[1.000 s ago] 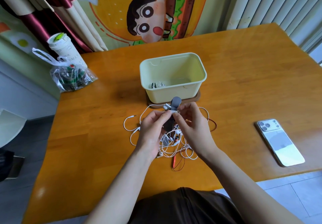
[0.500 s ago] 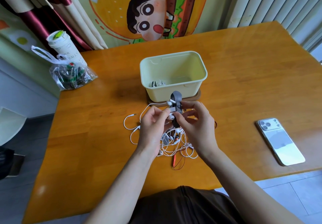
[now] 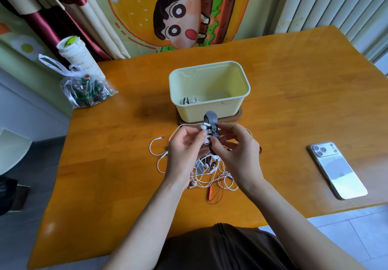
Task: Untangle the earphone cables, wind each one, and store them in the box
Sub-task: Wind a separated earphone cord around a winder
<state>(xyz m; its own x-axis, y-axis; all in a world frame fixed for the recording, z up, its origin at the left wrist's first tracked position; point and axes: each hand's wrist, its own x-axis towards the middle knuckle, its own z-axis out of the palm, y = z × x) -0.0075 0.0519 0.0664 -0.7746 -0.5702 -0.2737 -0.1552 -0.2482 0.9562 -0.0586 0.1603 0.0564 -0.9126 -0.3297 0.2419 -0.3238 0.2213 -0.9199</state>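
Note:
A pale yellow box (image 3: 210, 110) stands mid-table with one wound earphone bundle (image 3: 190, 100) in its left corner. Just in front of it, my left hand (image 3: 184, 154) and my right hand (image 3: 237, 154) together hold a small wound white earphone (image 3: 206, 132) with a grey strap (image 3: 211, 119) looped around it. My left fingers pinch the earphone; my right fingers pinch the strap's lower end. Beneath my hands lies a tangle of white cables (image 3: 210, 175) with a thin red cable (image 3: 212, 194) and a loose white plug end (image 3: 159, 138) at the left.
A phone (image 3: 338, 170) lies face down at the right of the wooden table (image 3: 294, 101). A clear plastic bag (image 3: 86, 90) and a white cup (image 3: 76, 56) stand at the back left corner. The box rests on a brown tray (image 3: 238, 115).
Both hands have lifted the wound earphone slightly toward the box, and the grey strap has been looped further around it. The tangle on the table has not moved.

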